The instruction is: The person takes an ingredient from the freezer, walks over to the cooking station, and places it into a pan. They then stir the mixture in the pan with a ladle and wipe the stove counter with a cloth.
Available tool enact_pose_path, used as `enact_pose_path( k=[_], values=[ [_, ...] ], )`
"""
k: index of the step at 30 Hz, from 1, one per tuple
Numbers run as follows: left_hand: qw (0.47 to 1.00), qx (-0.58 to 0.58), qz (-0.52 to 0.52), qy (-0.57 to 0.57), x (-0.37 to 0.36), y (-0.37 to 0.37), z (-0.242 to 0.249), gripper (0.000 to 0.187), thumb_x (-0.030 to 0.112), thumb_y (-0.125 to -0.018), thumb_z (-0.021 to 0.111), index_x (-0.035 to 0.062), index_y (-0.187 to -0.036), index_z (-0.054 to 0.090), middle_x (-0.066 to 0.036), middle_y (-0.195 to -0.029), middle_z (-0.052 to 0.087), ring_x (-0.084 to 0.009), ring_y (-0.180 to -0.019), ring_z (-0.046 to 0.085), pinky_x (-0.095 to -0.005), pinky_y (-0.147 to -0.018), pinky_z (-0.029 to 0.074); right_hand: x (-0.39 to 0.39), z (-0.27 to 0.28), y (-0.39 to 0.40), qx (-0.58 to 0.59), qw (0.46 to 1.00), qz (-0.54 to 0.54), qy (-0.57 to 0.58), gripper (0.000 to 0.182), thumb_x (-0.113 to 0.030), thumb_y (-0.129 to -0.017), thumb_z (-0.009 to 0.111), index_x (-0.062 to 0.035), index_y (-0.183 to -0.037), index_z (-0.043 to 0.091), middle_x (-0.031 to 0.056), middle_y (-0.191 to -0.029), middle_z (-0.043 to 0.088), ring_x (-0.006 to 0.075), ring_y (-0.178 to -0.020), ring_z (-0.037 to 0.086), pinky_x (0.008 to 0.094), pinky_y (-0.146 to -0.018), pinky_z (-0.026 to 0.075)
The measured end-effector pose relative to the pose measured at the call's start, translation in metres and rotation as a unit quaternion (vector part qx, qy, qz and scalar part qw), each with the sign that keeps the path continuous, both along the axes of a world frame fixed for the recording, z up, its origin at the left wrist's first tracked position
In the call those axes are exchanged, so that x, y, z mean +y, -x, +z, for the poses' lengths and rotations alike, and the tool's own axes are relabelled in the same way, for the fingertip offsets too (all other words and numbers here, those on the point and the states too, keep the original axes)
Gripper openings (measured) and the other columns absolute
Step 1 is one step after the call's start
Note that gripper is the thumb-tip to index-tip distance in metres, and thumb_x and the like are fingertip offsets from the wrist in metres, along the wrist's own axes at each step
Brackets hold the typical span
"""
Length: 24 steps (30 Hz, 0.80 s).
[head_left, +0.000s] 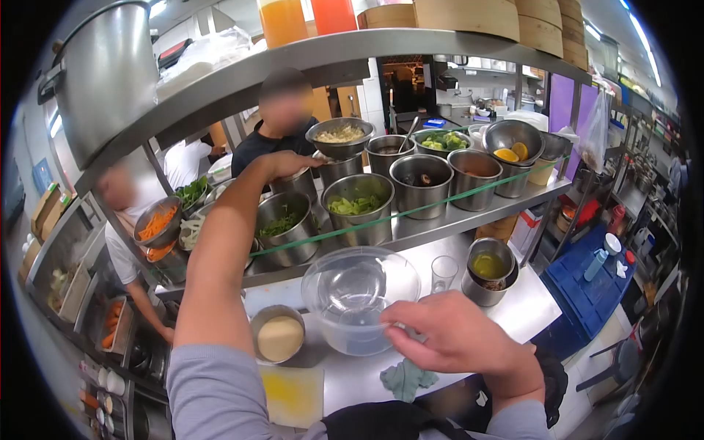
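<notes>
Your right hand point(455, 337) fingers pinch the near rim of the clear plastic bowl point(359, 297) on the counter point(513, 308); light, flexible, probably slippery. Left hand point(282, 165) reaches the far metal pot point(297, 183), fingers hidden, can't tell.

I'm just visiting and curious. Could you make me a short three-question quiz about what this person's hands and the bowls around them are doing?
1. True or false: the right hand touches the rim of the clear round plastic bowl.
2. Which way does the left hand reach? A) down to the grey crumpled cloth B) up to the steel pots on the metal shelf C) into the small clear drinking glass
3. Fill in: the clear bowl looks ____ inside.

Key: 1 true; 2 B; 3 empty.
</notes>
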<state>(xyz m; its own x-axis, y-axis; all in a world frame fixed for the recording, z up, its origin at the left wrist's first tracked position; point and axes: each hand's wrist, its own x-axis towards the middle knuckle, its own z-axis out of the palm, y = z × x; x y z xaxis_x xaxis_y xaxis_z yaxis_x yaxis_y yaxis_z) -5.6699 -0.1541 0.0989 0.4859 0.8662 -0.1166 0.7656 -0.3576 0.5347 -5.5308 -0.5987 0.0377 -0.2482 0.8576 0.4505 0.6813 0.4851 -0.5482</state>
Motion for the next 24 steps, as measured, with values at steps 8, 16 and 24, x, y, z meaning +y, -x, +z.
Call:
enact_pose_path(
  k=[8,16,24],
  values=[
    [0.967,0.093,-0.148,-0.188,-0.001,0.009,-0.001,0.058,0.054,-0.079,0.075,-0.0021,-0.073,0.066,-0.009,-0.071,0.063,-0.0174,-0.070,0.057,-0.0384,-0.068,0.045,0.017,-0.021,0.008,0.006,0.998,0.059,0.003,0.010,-0.015,-0.091,0.061,-0.0068,-0.097,0.062,0.0131,-0.062,0.060,0.0341,-0.058,0.062,0.0434,-0.055,0.048],
    [0.964,-0.013,-0.127,-0.232,0.026,0.015,-0.017,0.058,0.052,-0.074,0.082,-0.0026,-0.085,0.067,-0.008,-0.073,0.063,-0.0180,-0.070,0.060,-0.0367,-0.067,0.048,0.025,-0.023,0.013,0.012,0.999,0.047,0.022,0.010,-0.016,-0.092,0.059,-0.0067,-0.094,0.058,0.0146,-0.063,0.060,0.0366,-0.061,0.063,0.0464,-0.057,0.049],
    [0.990,-0.062,-0.122,-0.018,-0.029,0.012,0.044,0.042,0.045,-0.083,0.079,0.0077,-0.076,0.061,0.002,-0.056,0.050,-0.0062,-0.045,0.047,-0.0227,-0.040,0.034,0.038,-0.047,0.021,-0.018,0.995,0.091,0.026,0.012,-0.016,-0.093,0.057,-0.0053,-0.096,0.054,0.0162,-0.062,0.058,0.0386,-0.060,0.062,0.0499,-0.057,0.048]
  ],
)
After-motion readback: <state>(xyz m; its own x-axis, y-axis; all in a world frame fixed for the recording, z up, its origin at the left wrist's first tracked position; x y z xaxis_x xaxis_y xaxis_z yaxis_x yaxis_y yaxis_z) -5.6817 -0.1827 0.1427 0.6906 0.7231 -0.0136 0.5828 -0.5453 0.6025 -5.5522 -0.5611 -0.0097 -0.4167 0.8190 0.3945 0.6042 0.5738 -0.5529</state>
